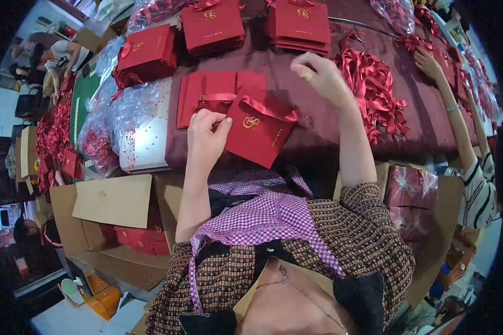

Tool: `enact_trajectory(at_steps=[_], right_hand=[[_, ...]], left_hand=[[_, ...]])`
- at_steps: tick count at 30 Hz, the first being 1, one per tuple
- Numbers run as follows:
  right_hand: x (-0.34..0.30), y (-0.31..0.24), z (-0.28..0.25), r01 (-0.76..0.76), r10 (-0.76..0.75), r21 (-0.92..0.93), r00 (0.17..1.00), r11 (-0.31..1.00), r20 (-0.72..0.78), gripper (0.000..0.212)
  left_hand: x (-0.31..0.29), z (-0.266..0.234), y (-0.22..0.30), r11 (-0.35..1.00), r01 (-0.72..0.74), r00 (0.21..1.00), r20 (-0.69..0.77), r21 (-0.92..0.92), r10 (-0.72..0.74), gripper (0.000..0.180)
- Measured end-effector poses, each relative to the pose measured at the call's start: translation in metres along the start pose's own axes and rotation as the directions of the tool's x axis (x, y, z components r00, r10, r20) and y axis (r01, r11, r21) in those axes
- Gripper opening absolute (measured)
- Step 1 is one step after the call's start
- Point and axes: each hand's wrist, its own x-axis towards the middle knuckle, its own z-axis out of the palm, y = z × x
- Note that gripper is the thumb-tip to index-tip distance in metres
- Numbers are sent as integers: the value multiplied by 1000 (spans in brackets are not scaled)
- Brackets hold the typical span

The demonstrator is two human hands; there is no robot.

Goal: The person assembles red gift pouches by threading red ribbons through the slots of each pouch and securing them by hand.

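My left hand point(207, 133) pinches the left edge of a small red paper gift bag point(262, 139) with a gold emblem. The bag is tilted over the front of the table, and a shiny red ribbon point(268, 110) crosses its upper part. Behind it, partly covered, more flat red bags point(221, 84) lie on the cloth with a ribbon across them. Raised to the right, apart from the bag, is my right hand point(321, 78). Its fingers are curled together and slightly blurred; anything between them is too small to make out.
Stacks of red bags point(212, 25) line the table's far side. A heap of loose red ribbons point(371, 92) lies right, clear plastic wrap point(131, 111) left. Open cartons point(112, 262) stand below the table edge. A co-worker's arm point(450, 97) reaches in at right; other people work far left.
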Motion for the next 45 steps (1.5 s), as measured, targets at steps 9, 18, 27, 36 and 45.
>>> enact_trajectory(at_steps=[9, 18, 27, 36, 45], right_hand=[[-42, 8, 4, -17, 19, -11, 958, 1000, 285, 24], [-47, 21, 11, 187, -157, -151, 969, 971, 191, 13], [-60, 21, 7, 43, -41, -30, 998, 999, 56, 7], [-73, 0, -9, -283, 143, 663, 956, 693, 257, 24], [-74, -20, 29, -360, 157, 733, 930, 577, 333, 23]], left_hand=[[1, -2, 0, 977, 203, 979, 3, -66, -204, 14], [4, -1, -5, 936, 293, 955, 19, -193, -295, 16], [10, 4, -10, 899, 331, 942, 48, -286, -332, 17], [10, 6, -9, 811, 370, 928, 225, -453, -298, 23], [8, 4, -10, 816, 354, 929, 270, -457, -252, 30]])
